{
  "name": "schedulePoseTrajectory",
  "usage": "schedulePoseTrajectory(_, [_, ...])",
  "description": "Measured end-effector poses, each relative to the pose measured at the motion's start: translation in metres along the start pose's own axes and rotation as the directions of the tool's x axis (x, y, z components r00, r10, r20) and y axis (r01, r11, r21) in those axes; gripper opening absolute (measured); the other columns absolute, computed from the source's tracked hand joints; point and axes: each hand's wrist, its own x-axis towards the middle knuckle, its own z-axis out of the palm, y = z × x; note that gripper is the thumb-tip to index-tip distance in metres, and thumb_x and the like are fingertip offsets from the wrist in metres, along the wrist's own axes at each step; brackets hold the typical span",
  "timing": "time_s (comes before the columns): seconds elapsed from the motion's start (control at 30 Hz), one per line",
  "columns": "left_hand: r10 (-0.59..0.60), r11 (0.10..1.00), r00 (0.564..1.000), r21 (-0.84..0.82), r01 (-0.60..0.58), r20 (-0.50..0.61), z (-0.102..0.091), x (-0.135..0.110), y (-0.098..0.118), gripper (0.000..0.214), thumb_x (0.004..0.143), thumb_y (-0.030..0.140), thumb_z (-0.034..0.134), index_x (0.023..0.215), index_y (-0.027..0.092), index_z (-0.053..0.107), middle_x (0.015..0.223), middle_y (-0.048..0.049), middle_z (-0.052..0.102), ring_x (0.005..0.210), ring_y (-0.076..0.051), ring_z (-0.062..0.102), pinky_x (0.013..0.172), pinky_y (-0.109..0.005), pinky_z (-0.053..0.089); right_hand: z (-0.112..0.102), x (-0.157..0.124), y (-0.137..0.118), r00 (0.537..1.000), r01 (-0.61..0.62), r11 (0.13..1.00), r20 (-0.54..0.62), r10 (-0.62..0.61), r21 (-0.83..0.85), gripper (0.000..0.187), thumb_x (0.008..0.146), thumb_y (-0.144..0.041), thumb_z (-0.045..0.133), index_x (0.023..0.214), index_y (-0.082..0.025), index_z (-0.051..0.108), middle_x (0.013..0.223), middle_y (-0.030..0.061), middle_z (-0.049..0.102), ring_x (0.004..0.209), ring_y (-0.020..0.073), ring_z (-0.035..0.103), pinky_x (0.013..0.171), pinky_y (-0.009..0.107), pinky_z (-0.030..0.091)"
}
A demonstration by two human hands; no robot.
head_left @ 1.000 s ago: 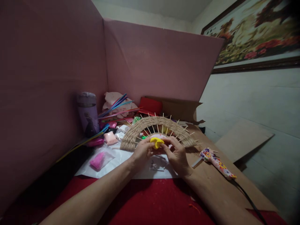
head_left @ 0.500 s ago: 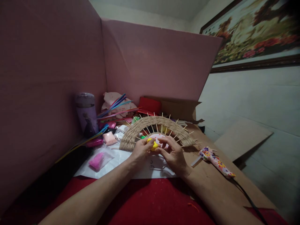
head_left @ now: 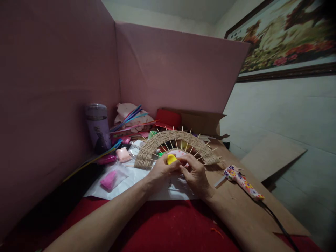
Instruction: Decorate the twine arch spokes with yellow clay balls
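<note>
Shaping by hand, apparently: the clay (head_left: 172, 159), before the woven arch (head_left: 173, 136), is pinched in the left hand (head_left: 160, 168). Fingers of the right hand (head_left: 196, 174) curl narrowly beside it — contact unclear. Its rounded end points upward; the lower part is hidden — long axis uncertain. Further shaping would call for light, even pressure.

Arch (head_left: 172, 135) behind hands (head_left: 195, 174), glue gun (head_left: 244, 182) at right
</note>
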Motion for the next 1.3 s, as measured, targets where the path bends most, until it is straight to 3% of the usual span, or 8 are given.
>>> schedulePoseTrajectory(0.3, [-0.004, 0.998, 0.997, 0.060, 0.009, -0.083, -0.005, 0.002, 0.000, 0.038, 0.067, 0.040, 0.074, 0.089, 0.011, 0.065, 0.075, -0.0060, 0.067, 0.065, -0.015, 0.063, 0.064, -0.027, 0.051, 0.001, 0.001, 0.003, 1.000, -0.019, 0.989, -0.018, 0.022, 0.147, 0.021, 0.086, -0.021, 0.054, 0.103, -0.025, 0.064, 0.107, 0.0065, 0.063, 0.102, 0.0218, 0.058, 0.083, 0.037, 0.049])
schedulePoseTrajectory(0.47, [0.000, 0.995, 0.994, 0.104, 0.012, -0.112, -0.004, 0.003, 0.001, 0.038, 0.065, 0.044, 0.073, 0.079, 0.011, 0.060, 0.069, -0.0049, 0.064, 0.057, -0.016, 0.063, 0.059, -0.029, 0.053, 0.001, 0.000, 0.005, 0.993, -0.106, 0.974, -0.035, 0.115, 0.201, 0.014, 0.087, -0.027, 0.053, 0.094, -0.022, 0.065, 0.101, 0.0067, 0.064, 0.093, 0.0206, 0.061, 0.072, 0.032, 0.051])
schedulePoseTrajectory(0.63, [0.152, 0.961, 0.971, 0.257, -0.101, -0.185, -0.006, 0.002, 0.000, 0.038, 0.070, 0.045, 0.068, 0.091, 0.014, 0.058, 0.076, -0.0036, 0.064, 0.057, -0.015, 0.063, 0.056, -0.028, 0.051, 0.000, 0.001, 0.000, 0.995, -0.071, 0.989, -0.054, 0.079, 0.133, 0.015, 0.087, -0.025, 0.052, 0.091, -0.023, 0.066, 0.098, 0.0065, 0.065, 0.095, 0.0212, 0.059, 0.077, 0.034, 0.049])
schedulePoseTrajectory(0.8, [0.191, 0.904, 0.975, 0.408, -0.127, -0.118, -0.004, 0.000, 0.000, 0.036, 0.071, 0.034, 0.070, 0.102, 0.019, 0.064, 0.080, -0.0047, 0.065, 0.065, -0.016, 0.061, 0.061, -0.028, 0.049, 0.001, 0.003, 0.001, 0.995, -0.100, 0.972, 0.027, 0.097, 0.212, 0.023, 0.079, -0.015, 0.051, 0.089, -0.024, 0.070, 0.095, 0.0050, 0.067, 0.094, 0.0216, 0.059, 0.077, 0.035, 0.050])
schedulePoseTrajectory(0.97, [0.157, 0.940, 0.974, 0.327, -0.097, -0.163, -0.006, 0.002, 0.001, 0.045, 0.073, 0.048, 0.063, 0.103, 0.014, 0.057, 0.077, -0.0038, 0.062, 0.056, -0.016, 0.060, 0.055, -0.031, 0.051, 0.003, 0.004, 0.006, 0.876, -0.450, 0.724, 0.099, 0.473, 0.522, 0.025, 0.070, -0.016, 0.053, 0.086, -0.017, 0.072, 0.078, 0.0045, 0.067, 0.054, 0.0128, 0.054, 0.043, 0.023, 0.041])
schedulePoseTrajectory(1.07, [0.257, 0.896, 0.943, 0.418, -0.151, -0.210, -0.006, 0.001, 0.002, 0.051, 0.077, 0.050, 0.059, 0.112, 0.014, 0.053, 0.074, -0.0023, 0.061, 0.057, -0.015, 0.059, 0.055, -0.028, 0.049, 0.004, 0.005, 0.007, 0.821, -0.516, 0.630, 0.124, 0.558, 0.581, 0.026, 0.066, -0.016, 0.055, 0.086, -0.014, 0.072, 0.076, 0.0052, 0.066, 0.049, 0.0096, 0.048, 0.039, 0.021, 0.036])
schedulePoseTrajectory(1.17, [0.387, 0.795, 0.904, 0.562, -0.228, -0.181, -0.003, -0.004, 0.002, 0.047, 0.079, 0.037, 0.061, 0.121, 0.019, 0.053, 0.091, -0.0061, 0.064, 0.076, -0.018, 0.061, 0.070, -0.029, 0.048, 0.004, 0.004, 0.005, 0.869, -0.464, 0.717, 0.107, 0.484, 0.520, 0.031, 0.068, -0.016, 0.053, 0.092, -0.017, 0.072, 0.081, 0.0046, 0.066, 0.056, 0.0121, 0.052, 0.047, 0.024, 0.043])
schedulePoseTrajectory(1.3, [0.404, 0.709, 0.914, 0.637, -0.303, -0.015, -0.002, -0.007, 0.001, 0.042, 0.073, 0.019, 0.064, 0.115, 0.022, 0.061, 0.115, -0.0088, 0.061, 0.109, -0.025, 0.052, 0.094, -0.033, 0.038, 0.004, 0.002, 0.003, 0.964, -0.252, 0.912, 0.168, 0.207, 0.324, 0.035, 0.066, -0.010, 0.049, 0.089, -0.022, 0.073, 0.081, 0.0018, 0.066, 0.079, 0.0185, 0.058, 0.075, 0.034, 0.048])
